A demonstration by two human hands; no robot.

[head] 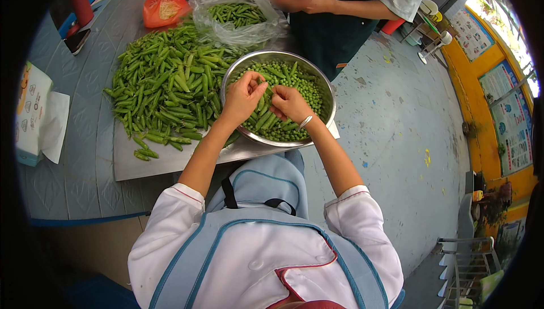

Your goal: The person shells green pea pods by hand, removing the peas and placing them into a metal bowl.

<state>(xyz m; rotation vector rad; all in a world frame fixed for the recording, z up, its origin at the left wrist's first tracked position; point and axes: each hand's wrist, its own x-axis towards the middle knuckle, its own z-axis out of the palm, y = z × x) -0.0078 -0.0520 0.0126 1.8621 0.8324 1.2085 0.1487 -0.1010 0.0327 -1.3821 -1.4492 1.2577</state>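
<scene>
My left hand (242,98) and my right hand (292,102) meet over a round stainless steel bowl (332,107). A green pea pod (267,90) is pinched between the fingertips of both hands, partly hidden by them. Shelled green peas (312,92) fill much of the bowl, with several whole pods (264,119) lying on top of them near my hands. To the left of the bowl spreads a large heap of pea pods (165,81) on a metal sheet (140,166). A bracelet (305,122) circles my right wrist.
Across the table stands a person in a dark apron (329,32), one hand blurred. Near them sit a clear plastic bag (204,7) of pods and an orange bag (153,13). A phone (77,41), red bottle (80,3) and tissue pack (32,109) are at left.
</scene>
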